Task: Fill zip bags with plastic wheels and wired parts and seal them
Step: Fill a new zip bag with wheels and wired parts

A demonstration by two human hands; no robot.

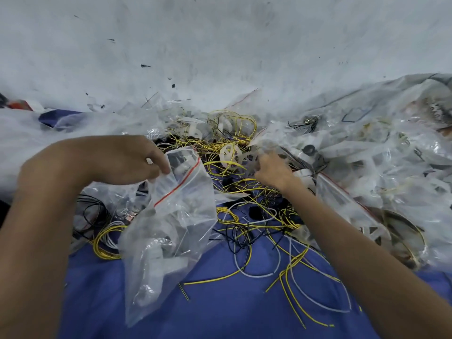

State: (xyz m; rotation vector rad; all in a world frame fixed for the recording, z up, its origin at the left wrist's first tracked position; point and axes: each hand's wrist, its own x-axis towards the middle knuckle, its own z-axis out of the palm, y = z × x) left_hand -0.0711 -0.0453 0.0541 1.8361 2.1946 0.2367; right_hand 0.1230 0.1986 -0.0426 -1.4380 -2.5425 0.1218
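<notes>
My left hand (117,160) pinches the top edge of a clear zip bag (171,223) with a red seal line; the bag hangs open over the blue cloth and holds some pale plastic parts. My right hand (274,170) reaches into the heap of parts, its fingers curled around a white plastic wheel (247,160). A second white wheel (228,152) lies just left of it among yellow wires (234,128). What exactly the right fingers enclose is partly hidden.
Loose yellow, white and black wires (264,241) sprawl across the blue cloth (220,309). A pile of filled clear bags (367,167) rises at the right. More crumpled plastic lies at the left (49,128). A pale scuffed surface (220,45) lies beyond.
</notes>
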